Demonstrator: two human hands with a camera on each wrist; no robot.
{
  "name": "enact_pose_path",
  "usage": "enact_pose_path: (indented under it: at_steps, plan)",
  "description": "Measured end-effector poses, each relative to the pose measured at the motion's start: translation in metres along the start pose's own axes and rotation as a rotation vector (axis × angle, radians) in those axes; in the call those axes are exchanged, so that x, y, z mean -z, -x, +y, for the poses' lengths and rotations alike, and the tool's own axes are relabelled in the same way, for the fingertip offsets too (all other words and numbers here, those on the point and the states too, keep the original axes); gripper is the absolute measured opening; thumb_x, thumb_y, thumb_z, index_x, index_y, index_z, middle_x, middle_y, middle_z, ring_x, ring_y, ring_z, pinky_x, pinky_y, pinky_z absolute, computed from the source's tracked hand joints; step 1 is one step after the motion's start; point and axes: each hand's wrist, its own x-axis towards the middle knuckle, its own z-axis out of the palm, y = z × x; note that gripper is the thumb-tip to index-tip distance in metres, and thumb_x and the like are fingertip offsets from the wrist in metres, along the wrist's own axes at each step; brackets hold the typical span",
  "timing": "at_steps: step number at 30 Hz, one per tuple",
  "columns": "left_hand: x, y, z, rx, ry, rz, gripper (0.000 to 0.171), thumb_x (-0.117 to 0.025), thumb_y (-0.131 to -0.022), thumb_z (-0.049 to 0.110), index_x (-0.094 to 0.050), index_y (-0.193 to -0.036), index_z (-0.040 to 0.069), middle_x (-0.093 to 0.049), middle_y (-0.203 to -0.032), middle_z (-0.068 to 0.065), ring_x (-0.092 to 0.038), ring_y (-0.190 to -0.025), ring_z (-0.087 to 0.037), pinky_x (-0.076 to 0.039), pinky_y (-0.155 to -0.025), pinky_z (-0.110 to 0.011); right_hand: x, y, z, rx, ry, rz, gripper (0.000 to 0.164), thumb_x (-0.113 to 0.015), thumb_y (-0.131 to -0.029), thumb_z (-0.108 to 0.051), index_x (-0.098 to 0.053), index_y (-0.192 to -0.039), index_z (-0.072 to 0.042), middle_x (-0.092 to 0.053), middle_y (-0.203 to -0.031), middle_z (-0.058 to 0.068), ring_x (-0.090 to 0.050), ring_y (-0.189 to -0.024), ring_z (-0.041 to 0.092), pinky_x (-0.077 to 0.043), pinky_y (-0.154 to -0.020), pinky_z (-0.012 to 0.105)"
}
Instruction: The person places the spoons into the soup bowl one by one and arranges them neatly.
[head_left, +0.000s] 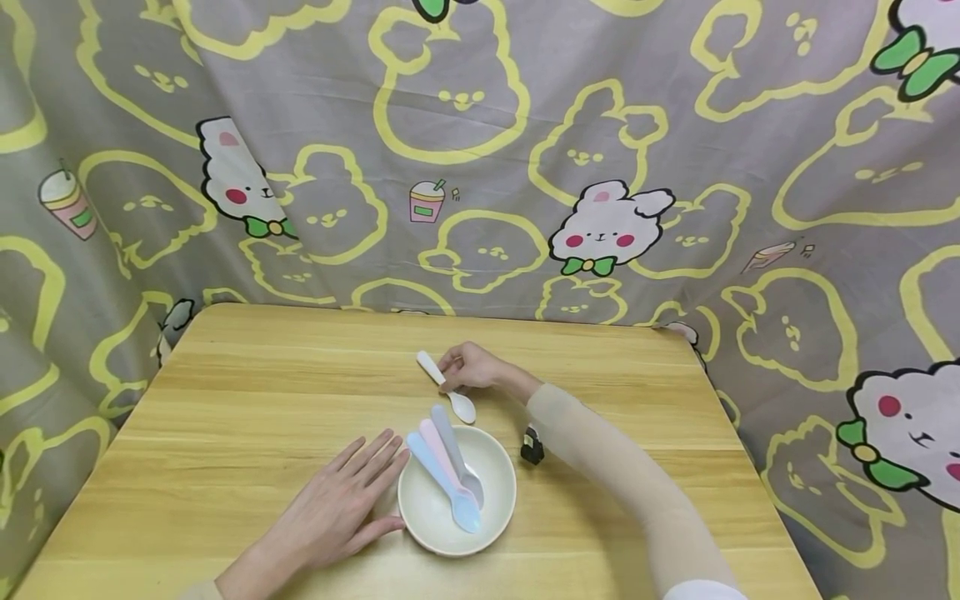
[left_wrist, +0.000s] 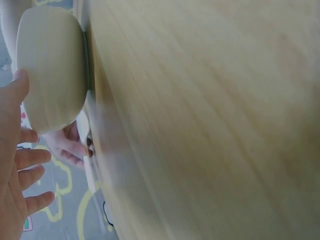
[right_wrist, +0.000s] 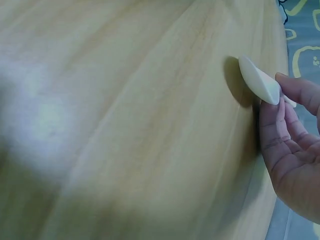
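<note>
My right hand (head_left: 476, 368) pinches a white spoon (head_left: 462, 408) by its handle, behind the bowl. In the right wrist view, thumb and fingers meet just behind the bowl end of that spoon (right_wrist: 257, 82), which casts a shadow on the table. A cream bowl (head_left: 422, 508) stands upright, with a light blue spoon (head_left: 435, 467), a pink spoon (head_left: 432, 433) and a grey spoon (head_left: 447, 437) leaning in it, handles pointing away. My left hand (head_left: 337, 500) lies along the bowl's left side, fingers spread, its thumb at the rim.
The bowl and hands are on a wooden table (head_left: 262, 392). A small black object (head_left: 532, 447) shows beside the right forearm. Grey curtain (head_left: 480, 192) with cartoon prints hangs behind the table's far edge and along both sides.
</note>
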Motion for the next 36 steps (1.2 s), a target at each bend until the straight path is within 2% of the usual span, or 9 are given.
enact_pose_path:
  at_steps: [1, 6, 11, 15, 21, 27, 36]
  plan:
    - [0.000, 0.000, 0.000, 0.000, -0.002, 0.001, 0.079, -0.038, -0.105, 0.070, -0.060, -0.149, 0.008, -0.061, -0.154, -0.012, -0.057, -0.146, -0.029, -0.034, -0.125, -0.041, 0.001, 0.002, 0.001, -0.002, -0.010, 0.005, 0.040, -0.082, -0.086, -0.001, -0.067, -0.123, 0.004, -0.071, -0.088, 0.004, -0.069, -0.071, 0.012, -0.066, -0.068, 0.025]
    - [-0.001, 0.000, 0.000, 0.003, 0.002, -0.001, 0.079, -0.042, -0.104, 0.070, -0.059, -0.149, 0.008, -0.061, -0.155, -0.012, -0.056, -0.146, -0.029, -0.028, -0.130, -0.039, 0.004, 0.012, 0.002, -0.003, -0.078, 0.031, 0.040, -0.080, -0.086, 0.000, -0.065, -0.123, 0.003, -0.071, -0.085, 0.002, -0.068, -0.071, 0.011, -0.063, -0.065, 0.023]
    - [0.000, 0.000, 0.000, 0.006, 0.002, -0.006, 0.079, -0.045, -0.102, 0.070, -0.059, -0.149, 0.008, -0.061, -0.154, -0.012, -0.056, -0.147, -0.029, -0.035, -0.124, -0.042, 0.010, 0.022, 0.004, 0.003, -0.156, 0.057, 0.041, -0.079, -0.087, 0.002, -0.064, -0.125, 0.003, -0.073, -0.085, 0.001, -0.069, -0.071, 0.011, -0.062, -0.064, 0.023]
    - [0.000, 0.000, 0.000, 0.009, 0.001, -0.013, 0.080, -0.045, -0.102, 0.070, -0.058, -0.150, 0.008, -0.060, -0.155, -0.012, -0.055, -0.147, -0.029, -0.036, -0.124, -0.042, 0.015, 0.030, 0.006, 0.009, -0.168, 0.074, 0.041, -0.078, -0.088, 0.001, -0.063, -0.126, 0.003, -0.072, -0.085, 0.001, -0.069, -0.072, 0.012, -0.062, -0.064, 0.024]
    - [-0.001, 0.000, 0.001, 0.013, 0.002, -0.026, 0.080, -0.043, -0.103, 0.070, -0.058, -0.150, 0.008, -0.060, -0.155, -0.013, -0.055, -0.147, -0.030, -0.044, -0.118, -0.049, 0.019, 0.040, 0.011, 0.023, -0.196, 0.095, 0.039, -0.077, -0.089, 0.001, -0.062, -0.125, 0.003, -0.069, -0.084, 0.000, -0.069, -0.073, 0.011, -0.063, -0.065, 0.024]
    - [-0.001, 0.000, 0.000, 0.015, 0.002, -0.018, 0.080, -0.042, -0.103, 0.071, -0.058, -0.150, 0.009, -0.060, -0.155, -0.012, -0.056, -0.147, -0.029, -0.043, -0.119, -0.046, 0.024, 0.051, 0.013, 0.022, -0.215, 0.117, 0.040, -0.077, -0.089, 0.001, -0.061, -0.126, 0.002, -0.066, -0.084, -0.001, -0.070, -0.073, 0.012, -0.065, -0.068, 0.026]
    - [0.001, -0.001, 0.000, -0.001, -0.003, -0.015, 0.080, -0.042, -0.103, 0.071, -0.060, -0.148, 0.008, -0.062, -0.153, -0.013, -0.057, -0.145, -0.031, -0.046, -0.116, -0.051, 0.029, 0.065, 0.018, 0.033, -0.237, 0.151, 0.040, -0.077, -0.088, 0.002, -0.060, -0.124, 0.002, -0.068, -0.087, 0.001, -0.069, -0.073, 0.013, -0.064, -0.066, 0.026]
